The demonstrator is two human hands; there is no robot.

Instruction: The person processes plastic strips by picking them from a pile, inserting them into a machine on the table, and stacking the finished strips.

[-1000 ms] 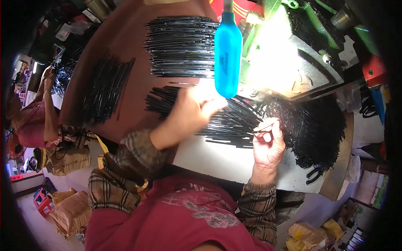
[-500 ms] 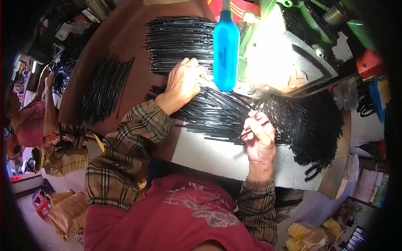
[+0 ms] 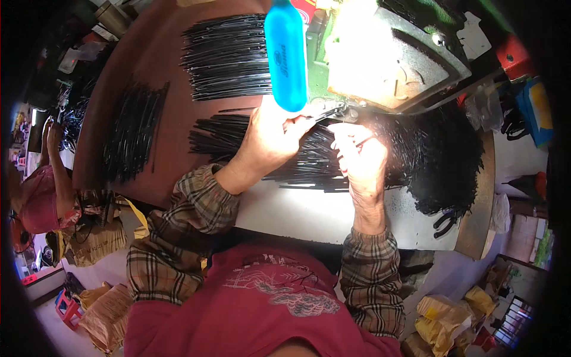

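My left hand (image 3: 275, 135) pinches a thin black strip (image 3: 326, 113) and points it at the working end of a green machine (image 3: 345, 109). My right hand (image 3: 361, 156) is closed beside it, fingertips just below that spot; glare hides what they hold. Under both hands lies a loose pile of thin black strips (image 3: 318, 163). To its right, a dense tangle of black strips (image 3: 447, 160) spreads out. A neat stack of black strips (image 3: 226, 56) lies farther back, left of a blue bottle-shaped object (image 3: 286, 59) that stands out in front of the machine.
Another bundle of black strips (image 3: 134, 131) lies on the brown work surface (image 3: 175, 128) at left. A pale sheet (image 3: 285, 208) covers the near edge. Black-handled pliers (image 3: 443, 225) lie at right. Another person (image 3: 47, 190) works at far left. Paper sacks (image 3: 107, 315) stand on the floor.
My left hand has moved right and away from the neat stack to the machine, now with a strip in its fingers. My right hand has risen toward the same spot. The view has shifted slightly.
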